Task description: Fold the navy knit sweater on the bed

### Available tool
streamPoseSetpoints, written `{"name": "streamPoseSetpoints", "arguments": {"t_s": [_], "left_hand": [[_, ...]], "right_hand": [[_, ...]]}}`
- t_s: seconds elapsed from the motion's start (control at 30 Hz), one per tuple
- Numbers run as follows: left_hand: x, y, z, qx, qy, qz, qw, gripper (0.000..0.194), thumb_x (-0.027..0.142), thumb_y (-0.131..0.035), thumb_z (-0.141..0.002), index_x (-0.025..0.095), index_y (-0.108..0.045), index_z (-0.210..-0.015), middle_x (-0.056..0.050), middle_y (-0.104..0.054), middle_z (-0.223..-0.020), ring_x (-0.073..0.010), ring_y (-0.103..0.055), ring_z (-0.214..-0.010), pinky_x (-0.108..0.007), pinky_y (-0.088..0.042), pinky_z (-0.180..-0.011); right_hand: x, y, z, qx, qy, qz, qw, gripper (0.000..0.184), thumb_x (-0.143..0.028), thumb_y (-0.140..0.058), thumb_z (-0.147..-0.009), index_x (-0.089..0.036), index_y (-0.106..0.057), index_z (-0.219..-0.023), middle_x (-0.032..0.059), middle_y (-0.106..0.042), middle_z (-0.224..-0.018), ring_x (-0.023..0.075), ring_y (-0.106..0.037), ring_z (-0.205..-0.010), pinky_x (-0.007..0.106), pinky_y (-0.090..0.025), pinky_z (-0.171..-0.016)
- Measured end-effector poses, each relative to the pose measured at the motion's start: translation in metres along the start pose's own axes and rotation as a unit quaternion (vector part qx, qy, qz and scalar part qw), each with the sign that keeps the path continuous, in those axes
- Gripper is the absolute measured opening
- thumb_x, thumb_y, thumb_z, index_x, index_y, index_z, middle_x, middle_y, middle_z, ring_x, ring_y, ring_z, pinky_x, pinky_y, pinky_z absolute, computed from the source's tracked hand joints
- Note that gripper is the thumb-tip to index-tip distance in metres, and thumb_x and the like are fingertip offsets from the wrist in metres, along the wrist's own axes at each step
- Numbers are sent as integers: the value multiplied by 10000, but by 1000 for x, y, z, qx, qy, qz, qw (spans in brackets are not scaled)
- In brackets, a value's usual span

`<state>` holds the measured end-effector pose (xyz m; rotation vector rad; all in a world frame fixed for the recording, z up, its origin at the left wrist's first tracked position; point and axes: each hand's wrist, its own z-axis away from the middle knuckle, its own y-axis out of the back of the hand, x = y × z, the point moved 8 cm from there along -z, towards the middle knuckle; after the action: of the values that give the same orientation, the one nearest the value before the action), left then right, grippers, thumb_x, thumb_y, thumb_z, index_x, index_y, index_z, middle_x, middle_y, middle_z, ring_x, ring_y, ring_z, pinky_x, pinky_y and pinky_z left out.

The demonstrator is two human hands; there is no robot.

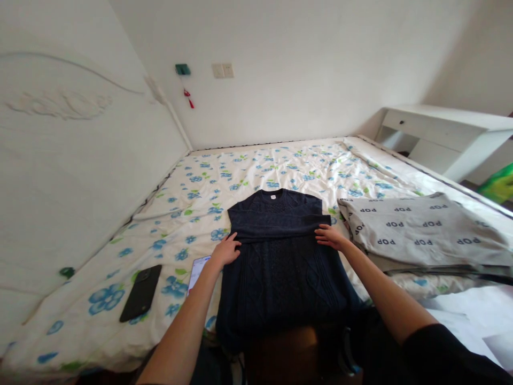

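left hand [225, 251] and right hand [331, 237], grips spread and unpinched, rest flat on the fold of the navy cable-knit sweater [280, 278], holding it smooth against the floral bedsheet [256, 171].

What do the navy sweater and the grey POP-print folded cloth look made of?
The navy sweater looks like matte knitted yarn, maybe wool or acrylic: cable ridges show on its front. The grey cloth seems soft, matte cotton-like fabric, given its loose folds and printed lettering; fibre unclear.
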<state>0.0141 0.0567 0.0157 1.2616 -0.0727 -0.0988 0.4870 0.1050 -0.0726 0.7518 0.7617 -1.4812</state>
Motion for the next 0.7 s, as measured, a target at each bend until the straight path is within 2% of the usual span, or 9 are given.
{"name": "streamPoseSetpoints", "arguments": {"t_s": [0.1,0.2,0.27,0.4,0.5,0.6,0.7], "left_hand": [[0,-6,2,6,30,13,999,498,250,-637,-1006,207,-846,-1456,-123,-465,-1911,-329,-538,-1708,-462,-414,-1419],[21,-7,2,35,64,19,997,535,234,-627,-1000,221,-814,-1502,-119,-461,-1917,-373,-527,-1701,-522,-489,-1361],[41,-7,-1,56,82,20,995,595,233,-614,-1007,213,-759,-1583,-138,-430,-1931,-412,-487,-1715,-570,-508,-1332],[70,-13,-12,57,111,37,991,718,286,-591,-1033,140,-608,-1736,-235,-349,-1948,-478,-430,-1736,-630,-497,-1315],[68,-17,-19,48,127,50,989,747,302,-594,-1034,120,-587,-1758,-264,-328,-1948,-514,-370,-1768,-672,-455,-1342],[58,-19,-22,43,131,58,989,729,284,-595,-1021,130,-634,-1732,-237,-308,-1965,-531,-316,-1792,-703,-411,-1374],[47,-20,-22,41,143,65,987,772,273,-578,-1001,127,-605,-1758,-203,-248,-1991,-540,-278,-1804,-725,-367,-1405]], "right_hand": [[2,2,-10,39,-5,6,999,684,-225,-830,-942,-340,-582,-1570,68,-770,-1321,133,-769,-911,315,-743,-875],[1,12,-18,120,8,47,992,725,-287,-836,-896,-397,-595,-1572,50,-753,-1290,158,-753,-920,314,-736,-823],[-3,18,-22,158,29,84,983,684,-308,-807,-898,-385,-630,-1554,60,-756,-1272,186,-756,-956,286,-716,-787],[-7,24,-31,148,34,141,978,491,-303,-773,-921,-299,-757,-1412,95,-800,-1205,211,-759,-949,269,-686,-746],[-12,34,-36,151,46,189,969,379,-306,-761,-932,-224,-831,-1295,123,-825,-1137,229,-768,-927,275,-665,-738],[-19,44,-41,155,85,248,952,335,-312,-769,-924,-176,-878,-1210,122,-843,-1060,244,-789,-941,273,-646,-765],[-20,54,-46,158,89,237,954,314,-305,-802,-903,-185,-883,-1182,86,-833,-985,231,-778,-891,276,-645,-750]]}}
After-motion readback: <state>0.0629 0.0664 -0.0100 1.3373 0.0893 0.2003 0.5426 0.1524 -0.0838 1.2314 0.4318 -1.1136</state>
